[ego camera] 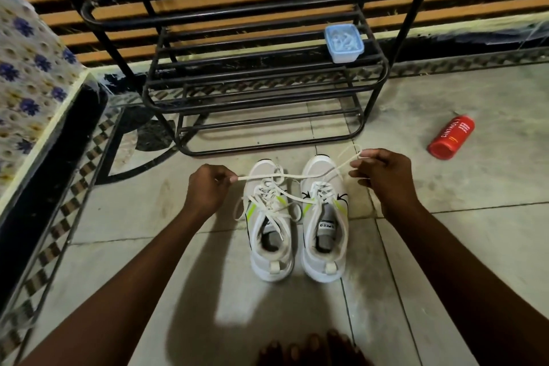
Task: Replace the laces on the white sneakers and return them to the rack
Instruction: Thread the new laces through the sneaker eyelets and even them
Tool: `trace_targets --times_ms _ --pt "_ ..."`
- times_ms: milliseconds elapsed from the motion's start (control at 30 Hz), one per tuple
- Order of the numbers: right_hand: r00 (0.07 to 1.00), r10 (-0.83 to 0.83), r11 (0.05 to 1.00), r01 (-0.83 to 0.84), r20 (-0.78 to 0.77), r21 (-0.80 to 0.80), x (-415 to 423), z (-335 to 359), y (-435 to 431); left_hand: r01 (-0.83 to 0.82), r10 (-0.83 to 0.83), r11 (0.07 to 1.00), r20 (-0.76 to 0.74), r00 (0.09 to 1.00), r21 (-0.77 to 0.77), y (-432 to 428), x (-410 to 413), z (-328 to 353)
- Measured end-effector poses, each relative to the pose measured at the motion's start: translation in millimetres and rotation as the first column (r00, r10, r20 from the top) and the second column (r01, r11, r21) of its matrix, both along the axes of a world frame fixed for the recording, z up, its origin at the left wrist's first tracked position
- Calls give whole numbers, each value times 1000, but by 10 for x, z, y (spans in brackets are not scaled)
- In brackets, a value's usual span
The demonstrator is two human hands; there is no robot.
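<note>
You have one view, worn on your head, facing forward and steeply down at the floor (445, 246). It sits near: your arms enter from the bottom corners, your toes (309, 348) touch the bottom edge, and the lace (279, 177) between your left hand (208, 187) and right hand (383, 175) reads clearly. The sneakers (323, 178) sit mid-frame; the rack (261, 76) runs off the top edge.

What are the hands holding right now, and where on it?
One white lace, stretched over the sneakers. The left hand pinches one end; the right hand pinches near the other end, a short tail sticking out.
</note>
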State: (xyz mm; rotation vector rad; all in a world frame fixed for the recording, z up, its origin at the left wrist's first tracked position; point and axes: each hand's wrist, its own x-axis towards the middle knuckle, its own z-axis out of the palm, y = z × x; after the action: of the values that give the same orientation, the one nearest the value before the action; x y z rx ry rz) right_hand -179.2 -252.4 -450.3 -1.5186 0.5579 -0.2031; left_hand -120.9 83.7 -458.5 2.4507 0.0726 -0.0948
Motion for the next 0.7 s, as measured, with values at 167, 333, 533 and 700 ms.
trace_targets --times_ms 167,333,533,700 --pt "995 56 996 -61 -81 -62 -191 -200 49 -28 31 997 31 999 -68 -440 -106 202" --pt "966 254 909 -257 -55 -328 -499 -281 271 35 -31 975 23 999 -221 -885 -265 337" --pt "979 204 887 -173 26 -429 -643 -422 344 10 -115 844 -163 980 -537 -1244 -433 414" --pt "998 69 985 -71 -13 -154 -684 -509 321 -19 -134 834 -235 963 -552 -1462 -529 327"
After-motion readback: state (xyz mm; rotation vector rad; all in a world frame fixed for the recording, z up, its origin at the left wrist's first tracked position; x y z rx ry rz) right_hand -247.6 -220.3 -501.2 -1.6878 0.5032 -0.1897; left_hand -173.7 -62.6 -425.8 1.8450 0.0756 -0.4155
